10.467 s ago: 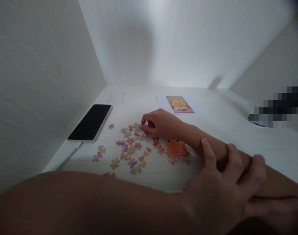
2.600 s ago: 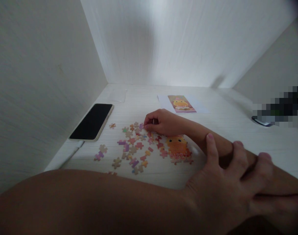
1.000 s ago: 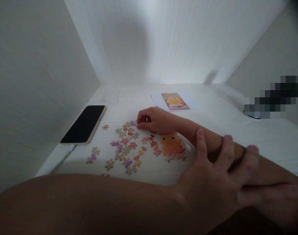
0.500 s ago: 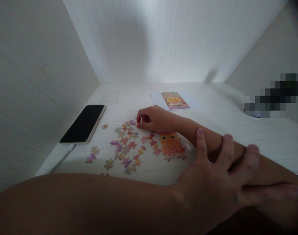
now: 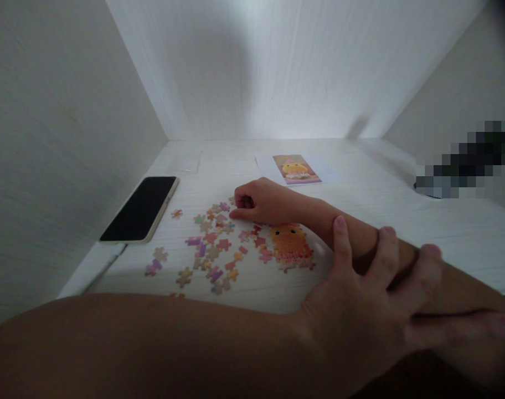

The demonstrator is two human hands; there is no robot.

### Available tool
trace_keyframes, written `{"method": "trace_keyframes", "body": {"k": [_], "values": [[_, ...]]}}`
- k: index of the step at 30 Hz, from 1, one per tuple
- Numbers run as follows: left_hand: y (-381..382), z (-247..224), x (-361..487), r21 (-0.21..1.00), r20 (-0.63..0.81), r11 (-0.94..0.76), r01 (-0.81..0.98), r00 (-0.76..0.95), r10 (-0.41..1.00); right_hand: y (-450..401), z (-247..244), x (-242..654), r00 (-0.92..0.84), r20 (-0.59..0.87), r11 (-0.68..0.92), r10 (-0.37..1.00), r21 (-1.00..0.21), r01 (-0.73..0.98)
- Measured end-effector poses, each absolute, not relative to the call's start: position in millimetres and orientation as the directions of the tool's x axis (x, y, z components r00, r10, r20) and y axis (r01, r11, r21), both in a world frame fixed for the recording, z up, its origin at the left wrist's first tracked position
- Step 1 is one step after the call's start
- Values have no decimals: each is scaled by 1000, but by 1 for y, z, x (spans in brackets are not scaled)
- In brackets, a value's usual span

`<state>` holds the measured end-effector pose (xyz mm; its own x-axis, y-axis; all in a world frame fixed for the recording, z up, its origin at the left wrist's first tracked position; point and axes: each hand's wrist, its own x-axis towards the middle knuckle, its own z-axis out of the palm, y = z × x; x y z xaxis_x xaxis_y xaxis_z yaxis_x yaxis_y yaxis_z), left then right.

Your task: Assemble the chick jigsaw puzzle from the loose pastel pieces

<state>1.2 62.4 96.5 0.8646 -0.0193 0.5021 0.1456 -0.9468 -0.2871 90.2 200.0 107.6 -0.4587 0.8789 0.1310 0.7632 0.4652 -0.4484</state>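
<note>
My left hand point(image 5: 372, 293) lies across my right forearm with its fingers spread, holding nothing. Reaching leftward, my right hand point(image 5: 252, 202) has its fingers curled inward and its thumb pointing at loose puzzle pieces point(image 5: 211, 254); no piece shows in it. These pieces are scattered left of and below that hand, in beige, purple, pink and yellow. Under my right wrist sits a joined puzzle section point(image 5: 292, 244), orange with two dark eyes and pink lettering. A picture card point(image 5: 296, 169) of a yellow figure in a pink hat lies behind the wrist.
A phone point(image 5: 140, 210) with a dark screen lies at the left, a cable point(image 5: 105, 267) at its near end. Behind it is a clear plastic sheet point(image 5: 188, 162). White panels stand at the back and sides. A pixelated dark object point(image 5: 472, 160) is at the right.
The fingers of my right hand have curled in a little more, away from the thumb tip. My left hand stays in place on the forearm.
</note>
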Motion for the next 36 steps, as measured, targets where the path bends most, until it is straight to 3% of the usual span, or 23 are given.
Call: {"method": "trace_keyframes", "body": {"k": [7,22,36], "values": [[63,98,2,-309,514,-935,175,858,-10,198,110,90,-479,125,479,869,-453,752],[65,98,-1,-330,514,-929,166,857,-29,201,116,98,-577,-117,352,808,-690,633],[65,90,2,-327,545,-934,145,836,-61,191,132,104,-621,-161,453,767,-549,702]]}}
